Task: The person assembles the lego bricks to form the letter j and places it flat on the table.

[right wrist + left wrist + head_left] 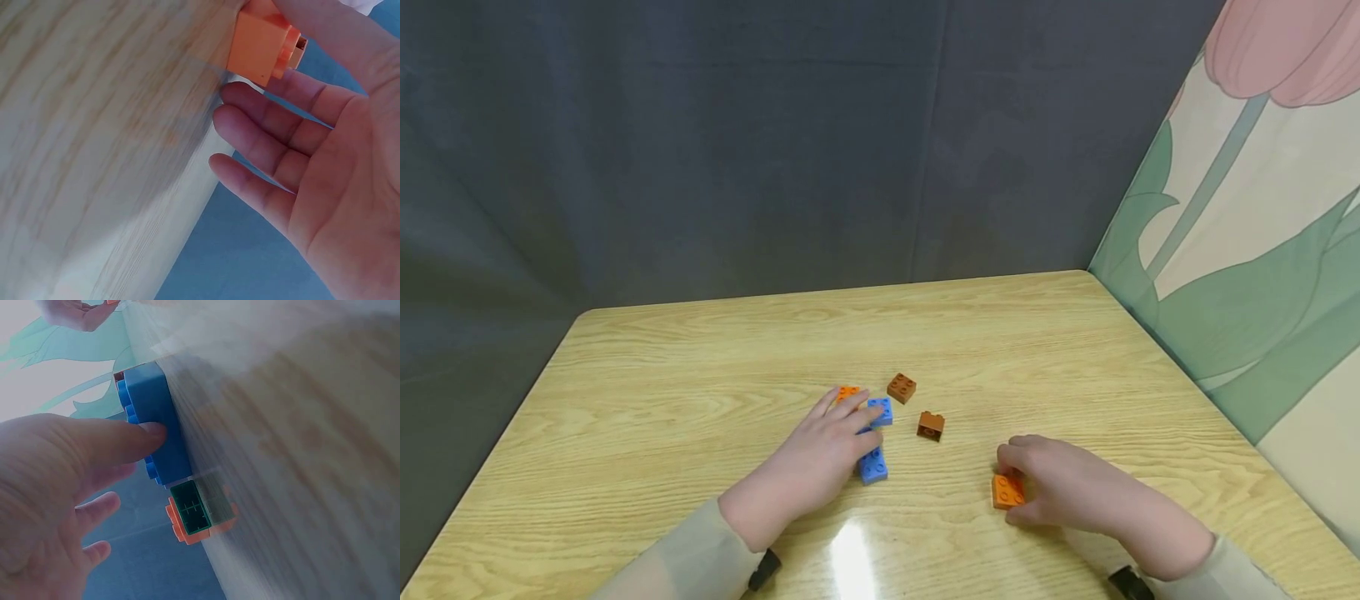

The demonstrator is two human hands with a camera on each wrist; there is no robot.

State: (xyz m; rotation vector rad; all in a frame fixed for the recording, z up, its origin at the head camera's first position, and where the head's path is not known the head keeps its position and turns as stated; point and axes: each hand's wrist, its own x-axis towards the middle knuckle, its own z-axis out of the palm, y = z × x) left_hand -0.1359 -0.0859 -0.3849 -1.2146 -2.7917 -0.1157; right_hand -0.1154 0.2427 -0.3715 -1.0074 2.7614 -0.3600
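Observation:
My left hand [823,450] lies with fingers extended over a group of toy building bricks, and its thumb touches the side of a long blue brick [147,394]. Its index fingertip overlaps a second blue brick [881,412] in the head view. Just past the fingertips is an orange brick [847,392], partly covered by them. A dark green brick [191,507] shows its hollow underside in the left wrist view, beside orange; the hand hides it from the head camera. My right hand [1060,483] pinches another orange brick [1007,492] between thumb and index finger, its other fingers loosely bent.
Two brown bricks sit between the hands: one studs up [902,387], the other on its side [930,426], hollow underside facing me. A dark curtain [760,150] hangs behind the wooden table [685,350], and a flower-patterned panel [1262,275] borders its right side.

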